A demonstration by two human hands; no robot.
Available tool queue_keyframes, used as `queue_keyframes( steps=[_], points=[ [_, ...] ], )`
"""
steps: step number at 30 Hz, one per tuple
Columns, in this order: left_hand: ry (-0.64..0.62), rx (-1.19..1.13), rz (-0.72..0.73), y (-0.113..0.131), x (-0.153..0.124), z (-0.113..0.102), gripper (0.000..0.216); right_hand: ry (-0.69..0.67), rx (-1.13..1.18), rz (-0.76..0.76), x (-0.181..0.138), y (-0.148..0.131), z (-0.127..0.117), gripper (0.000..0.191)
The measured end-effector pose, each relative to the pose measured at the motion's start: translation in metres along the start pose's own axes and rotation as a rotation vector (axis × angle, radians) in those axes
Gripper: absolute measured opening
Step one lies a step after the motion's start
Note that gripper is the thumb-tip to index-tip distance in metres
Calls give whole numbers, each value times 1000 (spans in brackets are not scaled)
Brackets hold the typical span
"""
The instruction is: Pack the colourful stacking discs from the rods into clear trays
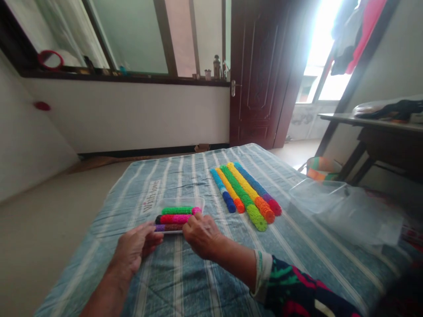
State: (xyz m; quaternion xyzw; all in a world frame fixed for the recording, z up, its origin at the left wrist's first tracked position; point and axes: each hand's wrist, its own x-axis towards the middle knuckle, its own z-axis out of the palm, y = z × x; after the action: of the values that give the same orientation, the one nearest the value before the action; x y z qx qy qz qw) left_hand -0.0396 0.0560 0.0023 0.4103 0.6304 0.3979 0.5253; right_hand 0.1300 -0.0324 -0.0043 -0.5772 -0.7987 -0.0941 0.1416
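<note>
A shallow clear plastic box (200, 201) sits on the bed and holds rows of small plastic discs: a green row with a pink end (177, 211), a black, red and pink row (172, 219), and a purple and brown row (170, 227) nearest me. My left hand (134, 246) grips the box's near left corner with bent fingers. At the right end of the rows is my right hand (202, 233), its fingers closed; what lies between them is hidden. To the right, several long stacked rows of colourful notched discs (244, 191) lie side by side on the bedcover.
A striped blue bedcover (165, 281) lies under everything. On the right are an empty-looking clear plastic container (317, 193) and a crumpled translucent bag (360, 218). Beyond the bed stand a dark wooden door (257, 75) and a desk (390, 125).
</note>
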Motion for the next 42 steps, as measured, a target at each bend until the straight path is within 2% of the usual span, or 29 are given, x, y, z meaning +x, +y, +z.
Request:
queue_keyframes(
  steps=[4, 10, 13, 15, 17, 19, 24, 28, 31, 33, 36, 39, 42],
  points=[
    [-39, 80, -34, 2, 6, -4, 25, -25, 17, 14, 8, -1, 2, 16],
    [25, 66, -37, 6, 6, -2, 17, -115, 26, -23, 14, 8, -15, 13],
    [2, 59, 6, 14, -4, 11, 17, -60, -24, -67, 7, 27, -28, 17],
    [-40, 82, 27, 22, -12, 28, 18, -25, -72, -78, -2, 48, -39, 19],
    [-52, 123, 50, 32, -22, 53, 17, -9, -107, -64, -13, 76, -51, 21],
    [-185, 155, 130, 42, -30, 87, 20, -25, -134, -27, -25, 110, -63, 20],
    [-367, 165, 268, 63, -43, 195, 14, -64, -181, 152, -57, 208, -93, 21],
    [-482, 169, 286, 69, -48, 281, 13, -166, -240, 331, -80, 279, -107, 24],
    [-531, 201, 267, 66, -49, 331, 13, -203, -278, 418, -94, 318, -107, 25],
    [-548, 230, 239, 61, -49, 357, 13, -243, -294, 461, -98, 336, -103, 26],
    [-568, 281, 174, 52, -47, 383, 14, -314, -300, 503, -100, 355, -97, 28],
    [-613, 320, 88, 44, -46, 398, 25, -396, -289, 548, -99, 362, -91, 27],
    [-660, 334, 17, 39, -44, 404, 34, -469, -263, 597, -101, 359, -88, 25]
  ],
)
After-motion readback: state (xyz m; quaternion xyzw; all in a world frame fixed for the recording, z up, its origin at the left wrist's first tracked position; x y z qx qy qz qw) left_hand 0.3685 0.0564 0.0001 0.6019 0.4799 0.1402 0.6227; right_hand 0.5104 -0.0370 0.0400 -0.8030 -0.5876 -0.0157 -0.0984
